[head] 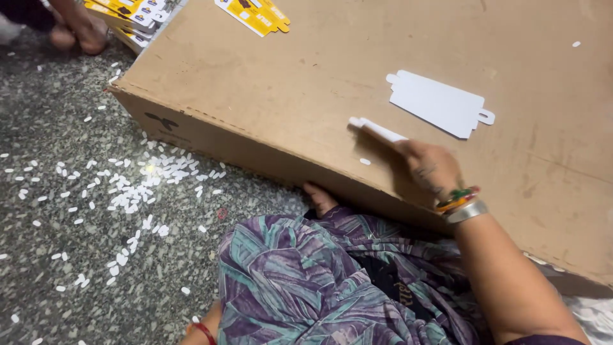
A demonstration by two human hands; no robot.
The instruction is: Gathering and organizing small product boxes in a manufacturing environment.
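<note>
My right hand [433, 167] rests on a big brown cardboard box [274, 96] that lies flat on the floor. Its fingers are closed around a thin white stick-like piece [377, 130] whose tip points up and left. Coloured and silver bangles [461, 204] circle that wrist. Just beyond the hand lies a flat white die-cut card [439, 103] with tabs. My left hand [191, 337] barely shows at the bottom edge beside a red bangle; its fingers are hidden. Purple and green patterned cloth [300, 281] covers my lap, and a toe [319, 198] pokes out under the box.
Yellow printed flat cartons lie on the box's far edge [255, 14], with a stack of them at the far left corner [131, 19]. Another person's foot [80, 32] rests there. Many small white paper bits [137, 185] litter the speckled grey floor [57, 128].
</note>
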